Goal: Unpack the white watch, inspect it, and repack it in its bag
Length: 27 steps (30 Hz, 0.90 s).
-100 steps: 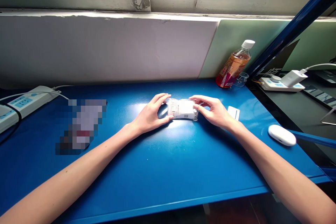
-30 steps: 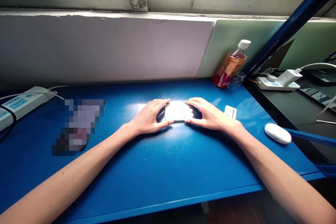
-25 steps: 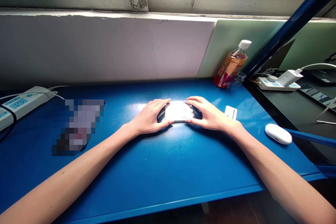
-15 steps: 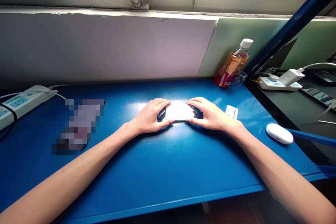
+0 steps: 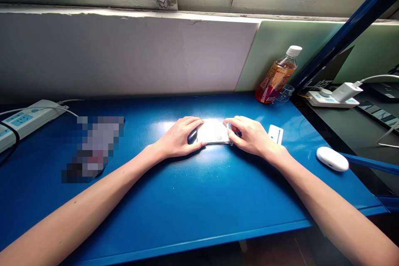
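Observation:
A dark flat device (image 5: 192, 136) lies on the blue table (image 5: 193, 199), covered by a clear wrapper with a white label (image 5: 213, 133) that glares in the light. My left hand (image 5: 177, 139) is curled round the device's left end, thumb at the near edge and fingers over the far edge. My right hand (image 5: 251, 137) is at the right end, its fingertips pinched together on the wrapper's right edge. The device's right end is hidden under that hand.
A small white card (image 5: 275, 134) lies just right of my right hand, and a white oval case (image 5: 332, 159) sits further right. A drink bottle (image 5: 276, 77) leans on the back wall. Power strips lie at far left (image 5: 21, 120) and far right (image 5: 327, 99). A pixelated item (image 5: 93, 147) lies to the left.
The labelled wrapper, first held up between both hands, now lies flat on the device. My right fingers have drawn from a flat spread into a pinch at its right edge.

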Motion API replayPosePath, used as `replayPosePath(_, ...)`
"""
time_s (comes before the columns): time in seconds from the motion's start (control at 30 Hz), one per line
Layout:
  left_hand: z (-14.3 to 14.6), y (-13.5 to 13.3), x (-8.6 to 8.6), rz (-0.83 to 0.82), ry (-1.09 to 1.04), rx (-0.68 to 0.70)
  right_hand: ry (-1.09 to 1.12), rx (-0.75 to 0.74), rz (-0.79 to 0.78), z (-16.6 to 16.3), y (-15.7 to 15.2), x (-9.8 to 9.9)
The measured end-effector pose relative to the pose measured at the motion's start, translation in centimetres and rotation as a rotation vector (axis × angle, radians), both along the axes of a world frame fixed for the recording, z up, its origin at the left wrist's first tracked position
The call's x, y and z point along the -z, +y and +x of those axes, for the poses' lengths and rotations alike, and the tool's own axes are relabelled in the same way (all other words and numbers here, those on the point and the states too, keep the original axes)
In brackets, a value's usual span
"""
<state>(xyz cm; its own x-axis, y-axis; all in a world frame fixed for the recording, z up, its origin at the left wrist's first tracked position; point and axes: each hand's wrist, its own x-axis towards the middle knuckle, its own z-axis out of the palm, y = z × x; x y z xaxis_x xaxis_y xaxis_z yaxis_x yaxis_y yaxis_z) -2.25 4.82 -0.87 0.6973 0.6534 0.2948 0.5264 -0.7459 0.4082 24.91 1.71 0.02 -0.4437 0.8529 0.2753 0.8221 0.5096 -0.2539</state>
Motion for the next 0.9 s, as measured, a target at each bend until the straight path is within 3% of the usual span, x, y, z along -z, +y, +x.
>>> replayPosePath(0.23, 0.1, 0.0, -0.1, 0.001, 0.002, 0.010, -0.196, -0.002, -0.017, -0.7, -0.4, -0.1)
replayPosePath(0.57, 0.1, 0.1, -0.1, -0.028, 0.001, -0.002, -0.206, 0.095, -0.061, -1.7, -0.9, -0.1)
replayPosePath(0.9, -0.1, 0.1, -0.1, -0.040, 0.030, -0.002, 0.017, 0.257, -0.090, -0.9, -0.4, 0.6)
